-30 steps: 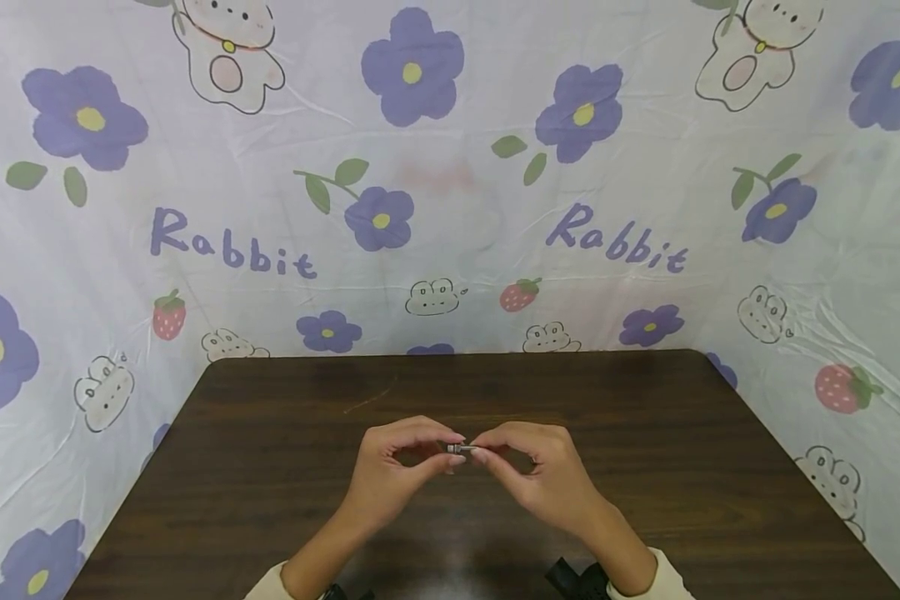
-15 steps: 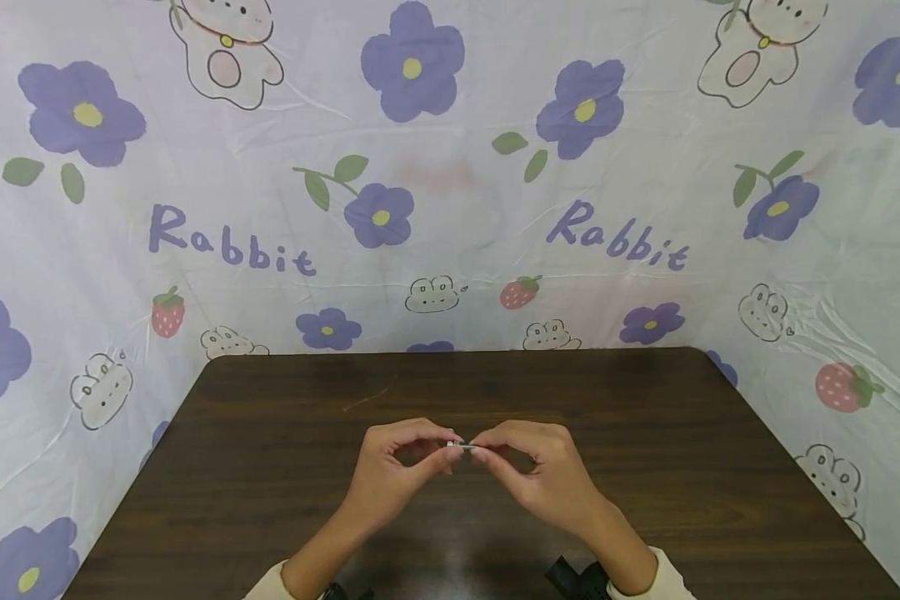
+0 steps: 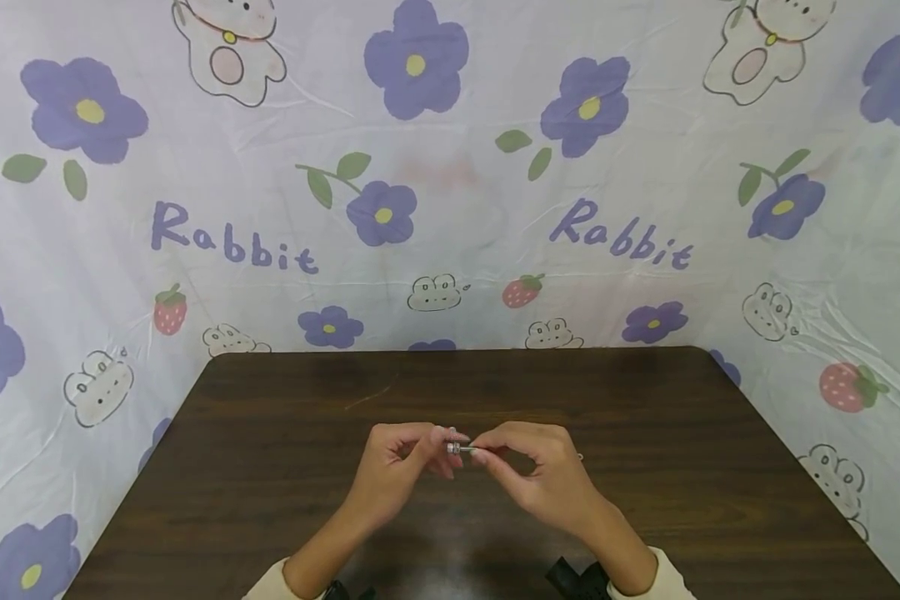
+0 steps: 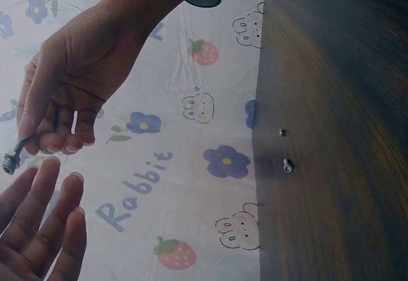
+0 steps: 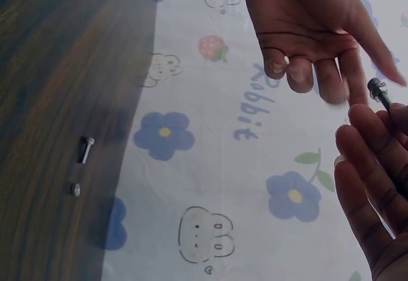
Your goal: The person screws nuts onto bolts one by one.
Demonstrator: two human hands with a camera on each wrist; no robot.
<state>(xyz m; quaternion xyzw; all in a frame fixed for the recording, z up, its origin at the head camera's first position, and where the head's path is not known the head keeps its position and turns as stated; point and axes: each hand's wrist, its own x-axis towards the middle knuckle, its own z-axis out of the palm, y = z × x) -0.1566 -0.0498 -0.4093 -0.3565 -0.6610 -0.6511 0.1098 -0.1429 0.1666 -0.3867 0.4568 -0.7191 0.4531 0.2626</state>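
A small metal bolt (image 3: 459,448) is held level above the table, its head end toward the left hand. My right hand (image 3: 551,475) pinches its threaded end between thumb and index finger. In the right wrist view, a ring like a nut or washer sits on the bolt (image 5: 378,88) close to the head. My left hand (image 3: 390,475) hovers beside the head end, thumb lifted and fingers spread. Seen from the left wrist, the left fingers (image 4: 48,220) are loose and apart from the bolt (image 4: 11,160).
On the dark wooden table (image 3: 270,467) lie a second bolt (image 4: 287,165) and a small nut (image 4: 282,132), visible in both wrist views. Patterned cloth (image 3: 465,183) surrounds the table at the back and sides. A black wrist device (image 3: 581,579) sits on the right wrist.
The left thumb and index finger, earlier closed on the bolt's head end, have come apart, with the thumb raised. The right hand keeps its pinch in nearly the same place.
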